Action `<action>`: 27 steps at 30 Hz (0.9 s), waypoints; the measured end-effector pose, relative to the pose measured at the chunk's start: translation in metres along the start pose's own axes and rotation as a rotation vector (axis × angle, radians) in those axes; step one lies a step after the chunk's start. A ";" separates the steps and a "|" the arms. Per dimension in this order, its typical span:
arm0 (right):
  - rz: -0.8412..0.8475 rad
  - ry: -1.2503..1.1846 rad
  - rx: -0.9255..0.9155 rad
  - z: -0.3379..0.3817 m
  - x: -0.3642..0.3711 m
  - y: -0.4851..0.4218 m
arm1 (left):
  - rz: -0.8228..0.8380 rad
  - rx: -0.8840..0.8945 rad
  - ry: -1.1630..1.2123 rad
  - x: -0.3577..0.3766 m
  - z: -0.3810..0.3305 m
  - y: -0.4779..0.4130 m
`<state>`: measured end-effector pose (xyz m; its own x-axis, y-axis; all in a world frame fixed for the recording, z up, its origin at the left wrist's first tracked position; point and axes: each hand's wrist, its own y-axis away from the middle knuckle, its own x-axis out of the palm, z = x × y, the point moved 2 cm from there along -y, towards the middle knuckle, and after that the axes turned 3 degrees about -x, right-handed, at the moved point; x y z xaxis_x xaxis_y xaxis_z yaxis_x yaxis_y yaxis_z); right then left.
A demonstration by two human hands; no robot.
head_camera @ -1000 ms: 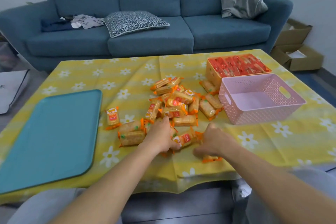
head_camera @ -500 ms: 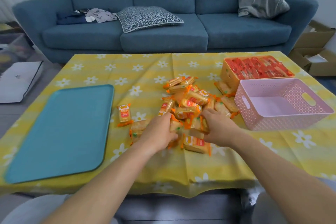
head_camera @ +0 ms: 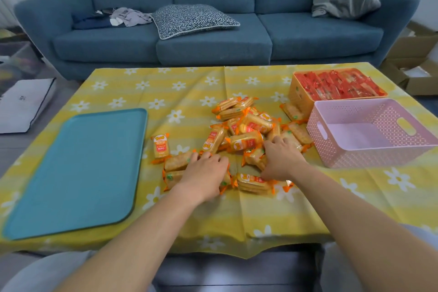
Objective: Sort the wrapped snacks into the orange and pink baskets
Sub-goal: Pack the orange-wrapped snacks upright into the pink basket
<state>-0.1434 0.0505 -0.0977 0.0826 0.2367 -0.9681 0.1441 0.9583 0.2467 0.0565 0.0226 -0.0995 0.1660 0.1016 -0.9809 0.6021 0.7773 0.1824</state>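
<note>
Head view, counter point(head_camera: 189, 83): covered by a yellow daisy cloth that hangs over the near edge in folds. A blue sofa point(head_camera: 213, 42) stands just beyond the far edge.
Left side: a teal tray point(head_camera: 75, 173) lies flat, with its near corner close to the counter's front edge.
Right side: the orange basket point(head_camera: 296, 92) sits at the far right corner, filled with red-wrapped packets point(head_camera: 339, 85). The pink basket point(head_camera: 355, 156) stands just in front of it, touching or nearly so, with its pale floor in plain sight.
Open room: a bare strip of cloth runs between the tray and the pile, and another along the front edge.
Task items: the pile of wrapped snacks point(head_camera: 246, 125) lies mid-counter, and its right fringe reaches both baskets. A single packet point(head_camera: 161, 147) lies apart, between the pile and the tray.
Left hand point(head_camera: 206, 173): palm down on packets at the pile's near-left edge, fingers forward and slightly bent. Cannot tell whether it grips one.
Right hand point(head_camera: 282, 159): palm down at the pile's near-right, fingers reaching into the packets, thumb beside a packet lying nearest the front. Grip cannot be told.
Floor, right: cardboard boxes point(head_camera: 412, 71) stand beside the counter.
</note>
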 end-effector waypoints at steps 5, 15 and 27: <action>-0.014 -0.120 0.002 -0.009 -0.003 0.002 | -0.076 -0.213 0.381 -0.011 0.002 -0.004; 0.075 -0.054 -0.204 -0.016 0.000 0.013 | -0.112 -0.568 1.116 -0.020 -0.016 0.013; -0.072 -0.182 -0.013 -0.016 -0.012 0.019 | -0.136 -0.619 1.345 -0.006 -0.031 0.018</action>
<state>-0.1571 0.0688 -0.0823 0.2500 0.1361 -0.9586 0.1434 0.9739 0.1757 0.0423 0.0547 -0.0928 -0.8990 0.2237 -0.3766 0.0766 0.9268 0.3677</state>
